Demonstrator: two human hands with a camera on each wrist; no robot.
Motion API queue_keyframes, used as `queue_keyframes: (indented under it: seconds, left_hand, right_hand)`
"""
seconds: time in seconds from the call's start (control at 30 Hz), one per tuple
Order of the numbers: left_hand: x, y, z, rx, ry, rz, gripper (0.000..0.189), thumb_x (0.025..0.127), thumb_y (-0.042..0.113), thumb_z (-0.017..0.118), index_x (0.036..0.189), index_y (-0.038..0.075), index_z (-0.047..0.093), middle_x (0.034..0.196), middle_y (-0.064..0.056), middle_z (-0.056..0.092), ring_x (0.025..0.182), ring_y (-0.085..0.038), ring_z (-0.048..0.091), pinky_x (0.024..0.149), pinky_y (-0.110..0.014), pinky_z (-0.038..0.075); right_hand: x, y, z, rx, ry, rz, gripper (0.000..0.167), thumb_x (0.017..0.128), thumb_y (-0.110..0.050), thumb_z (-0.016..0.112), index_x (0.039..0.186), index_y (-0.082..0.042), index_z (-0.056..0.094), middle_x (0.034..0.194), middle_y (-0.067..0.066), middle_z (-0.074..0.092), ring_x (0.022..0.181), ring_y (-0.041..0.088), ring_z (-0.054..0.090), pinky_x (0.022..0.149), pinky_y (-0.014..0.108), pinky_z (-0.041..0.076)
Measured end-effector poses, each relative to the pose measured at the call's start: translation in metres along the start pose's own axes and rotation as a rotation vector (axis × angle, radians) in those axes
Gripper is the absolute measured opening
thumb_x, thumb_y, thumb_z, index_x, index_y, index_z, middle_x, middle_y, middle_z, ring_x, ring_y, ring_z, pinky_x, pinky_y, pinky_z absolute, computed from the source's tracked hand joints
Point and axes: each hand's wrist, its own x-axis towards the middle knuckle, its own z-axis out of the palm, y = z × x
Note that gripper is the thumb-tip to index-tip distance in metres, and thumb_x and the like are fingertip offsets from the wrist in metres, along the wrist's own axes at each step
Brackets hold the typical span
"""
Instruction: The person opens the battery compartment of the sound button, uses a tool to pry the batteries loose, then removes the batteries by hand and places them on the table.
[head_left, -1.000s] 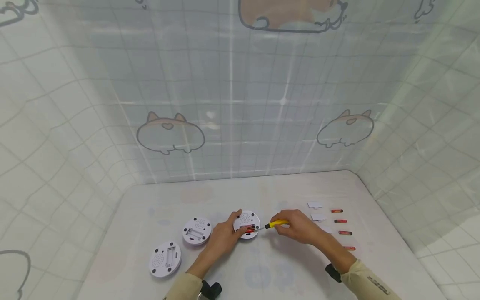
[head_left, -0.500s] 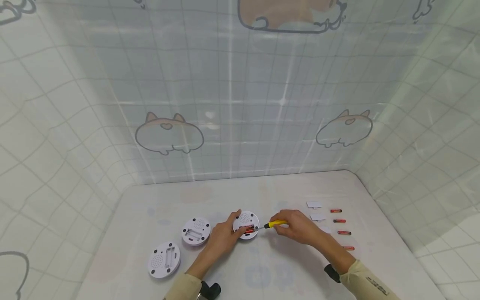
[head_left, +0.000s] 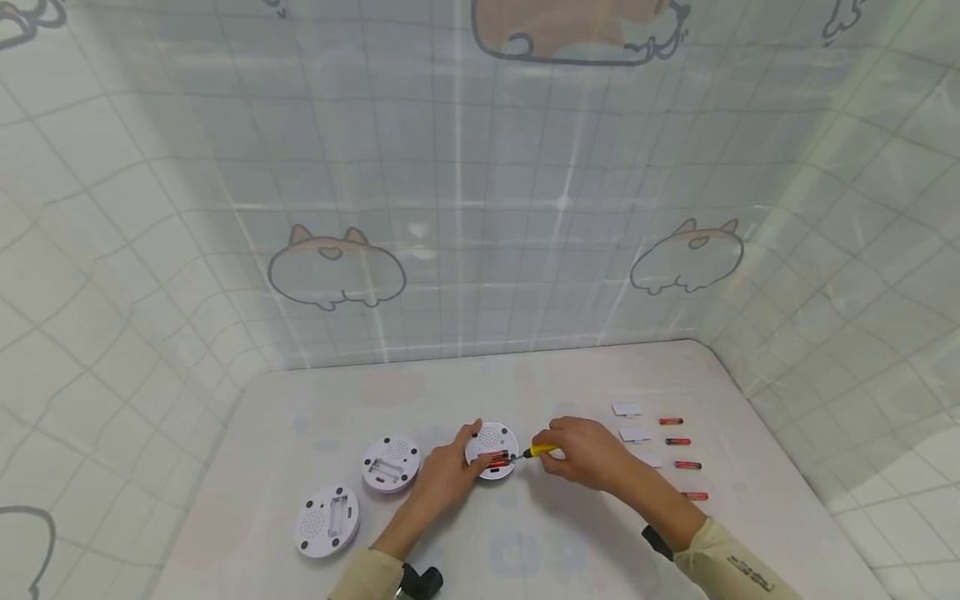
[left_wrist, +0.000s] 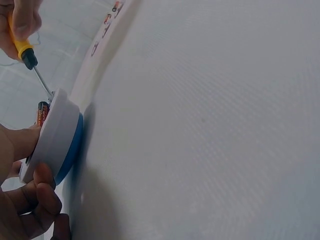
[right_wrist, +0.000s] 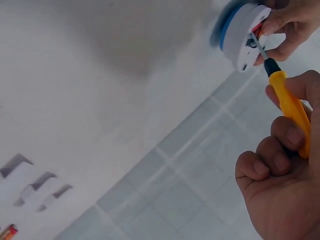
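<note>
My left hand (head_left: pixel 442 479) grips a round white battery-powered device (head_left: pixel 491 433) by its rim, underside up, with the thumb on the red batteries (head_left: pixel 499 459) in its open compartment. In the left wrist view, a blue band shows below the white body (left_wrist: pixel 57 132). My right hand (head_left: pixel 588 454) holds a yellow-handled screwdriver (head_left: pixel 543 449) from the right. The right wrist view has fingers wrapped round the handle (right_wrist: pixel 287 102), while the metal tip reaches the compartment's end beside the batteries. Exactly what the tip touches is too small to tell.
Two similar white devices, one nearer (head_left: pixel 391 463) and one farther left (head_left: pixel 327 522), lie with bare battery compartments. To the right are several small white covers (head_left: pixel 627 409) and a column of loose red batteries (head_left: pixel 678 442). A tiled-pattern sheet (head_left: pixel 480 275) rises behind the table (head_left: pixel 555 542).
My right hand has shifted slightly left toward the device, with the screwdriver in it. The left hand keeps its grip, and the whole head view has drifted a little.
</note>
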Motion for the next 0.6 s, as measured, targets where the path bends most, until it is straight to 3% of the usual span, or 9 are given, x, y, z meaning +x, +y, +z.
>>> queue_keyframes:
  seconds: [0.43,0.5,0.6]
  left_hand:
    - [0.0,0.0,0.002,0.001,0.009,-0.003,0.066,0.096,0.047,0.064,0.153,0.024,0.041,0.062,0.005,0.045,0.061,-0.013,0.047,0.06,-0.033,0.039]
    - [-0.001,0.0,0.003,0.001,0.013,0.005,0.066,0.097,0.047,0.064,0.153,0.023,0.041,0.061,0.005,0.042,0.06,-0.013,0.046,0.059,-0.033,0.039]
    - [-0.001,-0.001,0.003,-0.003,0.018,0.015,0.065,0.097,0.046,0.064,0.153,0.023,0.042,0.061,0.006,0.042,0.058,-0.011,0.045,0.057,-0.031,0.038]
  right_hand:
    - [0.001,-0.029,-0.003,-0.306,0.111,-0.189,0.014,0.084,-0.03,0.081,0.095,-0.023,0.077,0.073,-0.009,0.062,0.064,0.008,0.048,0.066,0.023,0.047]
    - [0.001,-0.03,-0.002,-0.299,0.111,-0.194,0.012,0.084,-0.029,0.08,0.094,-0.022,0.076,0.072,-0.009,0.061,0.064,0.008,0.048,0.065,0.023,0.046]
    - [0.001,-0.024,-0.001,-0.204,0.063,-0.132,0.012,0.087,-0.028,0.077,0.097,-0.021,0.076,0.076,-0.011,0.062,0.067,0.006,0.05,0.066,0.024,0.048]
